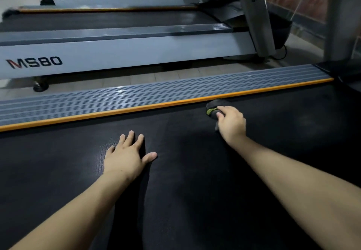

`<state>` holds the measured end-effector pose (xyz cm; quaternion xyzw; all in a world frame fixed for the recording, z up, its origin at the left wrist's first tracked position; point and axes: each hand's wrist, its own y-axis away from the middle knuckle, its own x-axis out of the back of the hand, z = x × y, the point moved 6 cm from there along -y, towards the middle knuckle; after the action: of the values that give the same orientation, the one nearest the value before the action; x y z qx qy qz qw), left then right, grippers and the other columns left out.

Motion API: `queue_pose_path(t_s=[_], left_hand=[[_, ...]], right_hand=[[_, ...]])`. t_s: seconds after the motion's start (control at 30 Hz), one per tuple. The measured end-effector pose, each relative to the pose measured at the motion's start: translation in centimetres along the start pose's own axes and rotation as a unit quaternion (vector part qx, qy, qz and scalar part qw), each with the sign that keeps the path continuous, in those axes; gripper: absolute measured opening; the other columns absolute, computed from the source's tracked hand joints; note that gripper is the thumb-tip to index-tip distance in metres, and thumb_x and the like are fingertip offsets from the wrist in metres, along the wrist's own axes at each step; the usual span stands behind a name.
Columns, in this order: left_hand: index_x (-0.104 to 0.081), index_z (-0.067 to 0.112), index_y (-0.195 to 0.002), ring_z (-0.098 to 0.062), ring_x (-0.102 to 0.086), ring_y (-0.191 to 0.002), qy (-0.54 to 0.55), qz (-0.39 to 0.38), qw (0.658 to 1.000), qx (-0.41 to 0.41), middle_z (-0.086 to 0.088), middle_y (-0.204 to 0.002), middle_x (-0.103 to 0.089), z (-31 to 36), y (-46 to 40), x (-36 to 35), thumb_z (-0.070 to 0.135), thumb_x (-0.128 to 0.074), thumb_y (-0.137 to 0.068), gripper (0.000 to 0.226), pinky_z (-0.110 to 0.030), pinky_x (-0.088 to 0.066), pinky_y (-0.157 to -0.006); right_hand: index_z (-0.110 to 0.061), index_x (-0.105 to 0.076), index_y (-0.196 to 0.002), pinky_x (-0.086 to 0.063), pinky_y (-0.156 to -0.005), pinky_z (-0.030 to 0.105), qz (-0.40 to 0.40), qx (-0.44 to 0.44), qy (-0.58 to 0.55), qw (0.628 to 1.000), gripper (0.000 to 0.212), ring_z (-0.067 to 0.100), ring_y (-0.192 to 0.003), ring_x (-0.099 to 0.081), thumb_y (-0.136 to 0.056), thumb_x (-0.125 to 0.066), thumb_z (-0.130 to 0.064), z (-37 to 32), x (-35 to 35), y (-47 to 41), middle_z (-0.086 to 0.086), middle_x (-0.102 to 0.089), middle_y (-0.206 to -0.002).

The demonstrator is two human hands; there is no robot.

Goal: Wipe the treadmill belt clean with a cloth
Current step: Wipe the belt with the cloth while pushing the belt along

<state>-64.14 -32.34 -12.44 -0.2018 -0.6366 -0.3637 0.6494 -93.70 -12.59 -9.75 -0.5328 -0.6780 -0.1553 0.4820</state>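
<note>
The black treadmill belt (195, 171) fills the lower half of the view. My right hand (231, 123) grips a small dark cloth with a green patch (212, 107) and holds it down on the belt, close to the orange strip along the belt's far edge. Most of the cloth is hidden under my fingers. My left hand (128, 156) rests flat on the belt with fingers spread, nearer to me and to the left of the cloth.
A ribbed grey side rail (136, 97) with an orange edge strip (117, 112) borders the belt. Beyond a strip of tiled floor stands another grey treadmill marked MS80 (117, 50). Its upright (254, 15) rises at the back; a grey post (340, 15) stands far right.
</note>
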Motion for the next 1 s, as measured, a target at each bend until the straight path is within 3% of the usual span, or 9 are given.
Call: queue_pose_path(t_s=[0.07,0.17,0.27,0.4,0.6,0.73,0.8,0.9,1.0], left_hand=[[-0.012,0.038,-0.16,-0.019,0.003,-0.157,0.004,0.002,1.0,0.0,0.004,-0.17,0.001,0.0,0.1,-0.1,0.085,-0.024,-0.087,0.087,-0.046,-0.015,-0.124],[-0.012,0.039,-0.16,-0.019,0.003,-0.157,0.004,0.011,1.0,0.0,0.005,-0.17,0.0,-0.1,0.0,-0.1,0.086,-0.022,-0.086,0.087,-0.045,-0.014,-0.124],[-0.011,0.041,-0.159,-0.017,0.003,-0.157,0.004,0.035,0.999,0.002,0.007,-0.17,0.001,-0.3,0.3,-0.5,0.086,-0.015,-0.086,0.086,-0.043,-0.012,-0.125],[-0.01,0.041,-0.16,-0.015,0.004,-0.156,0.006,0.076,0.997,0.004,0.008,-0.17,0.001,-0.4,0.6,-1.1,0.083,-0.006,-0.087,0.084,-0.043,-0.01,-0.125],[-0.041,0.037,-0.151,-0.014,-0.02,-0.154,0.007,0.176,0.984,0.015,0.007,-0.164,-0.03,-0.5,1.4,-1.3,0.08,-0.023,-0.092,0.075,-0.043,-0.02,-0.12],[-0.053,0.035,-0.143,-0.013,-0.027,-0.151,0.03,0.199,0.979,0.021,0.007,-0.159,-0.04,-0.6,1.8,-1.2,0.068,-0.028,-0.095,0.063,-0.041,-0.022,-0.12],[-0.055,0.035,-0.142,-0.013,-0.027,-0.152,0.042,0.206,0.977,0.03,0.007,-0.158,-0.041,-0.7,1.9,-1.0,0.062,-0.031,-0.098,0.058,-0.042,-0.021,-0.121],[-0.054,0.034,-0.143,-0.014,-0.026,-0.152,0.04,0.203,0.978,0.032,0.006,-0.159,-0.041,-0.6,1.7,-1.1,0.054,-0.038,-0.1,0.05,-0.044,-0.021,-0.121],[-0.054,0.033,-0.142,-0.015,-0.027,-0.152,0.041,0.199,0.978,0.041,0.005,-0.158,-0.042,-0.5,1.6,-1.0,0.051,-0.042,-0.1,0.048,-0.046,-0.019,-0.121]], right_hand=[[-0.021,-0.07,-0.125,-0.045,-0.096,0.04,0.015,0.008,-0.029,0.999,0.035,0.029,-0.122,-0.058,-0.091,-0.068,-0.029,-1.2,-0.7,1.4,0.005,-0.06,-0.136],[-0.025,-0.06,-0.137,-0.04,-0.106,0.041,-0.055,0.025,-0.006,0.998,0.054,0.025,-0.133,-0.049,-0.087,-0.072,-0.042,0.0,-1.0,1.3,0.003,-0.049,-0.147],[-0.026,-0.063,-0.134,-0.041,-0.103,0.042,-0.044,0.025,-0.009,0.999,0.043,0.023,-0.131,-0.051,-0.093,-0.068,-0.033,0.1,-0.9,1.0,0.001,-0.052,-0.145],[-0.022,-0.072,-0.12,-0.047,-0.091,0.039,0.026,-0.021,-0.066,0.997,0.031,0.027,-0.111,-0.064,-0.089,-0.07,-0.019,-2.7,-1.3,2.0,0.001,-0.066,-0.125],[-0.021,-0.078,-0.103,-0.051,-0.089,0.033,-0.072,0.174,-0.168,0.968,0.022,0.024,-0.103,-0.064,-0.081,-0.078,-0.026,-16.8,-7.5,8.5,0.0,-0.07,-0.113],[-0.021,-0.079,-0.098,-0.053,-0.092,0.033,-0.057,0.254,-0.135,0.956,0.017,0.025,-0.102,-0.067,-0.084,-0.072,-0.025,-13.5,-6.5,6.3,0.001,-0.071,-0.112],[-0.021,-0.079,-0.097,-0.053,-0.092,0.033,-0.012,0.224,-0.089,0.97,0.017,0.026,-0.101,-0.068,-0.084,-0.068,-0.024,-7.6,-3.9,2.7,0.002,-0.071,-0.109],[-0.023,-0.076,-0.102,-0.053,-0.087,0.039,0.021,0.076,-0.02,0.997,0.017,0.028,-0.101,-0.066,-0.088,-0.067,-0.025,1.6,1.1,-1.9,-0.002,-0.069,-0.106],[-0.024,-0.076,-0.106,-0.051,-0.086,0.038,0.045,0.005,0.004,0.999,0.019,0.028,-0.104,-0.066,-0.088,-0.071,-0.025,0.8,1.3,-1.0,-0.002,-0.07,-0.111]])
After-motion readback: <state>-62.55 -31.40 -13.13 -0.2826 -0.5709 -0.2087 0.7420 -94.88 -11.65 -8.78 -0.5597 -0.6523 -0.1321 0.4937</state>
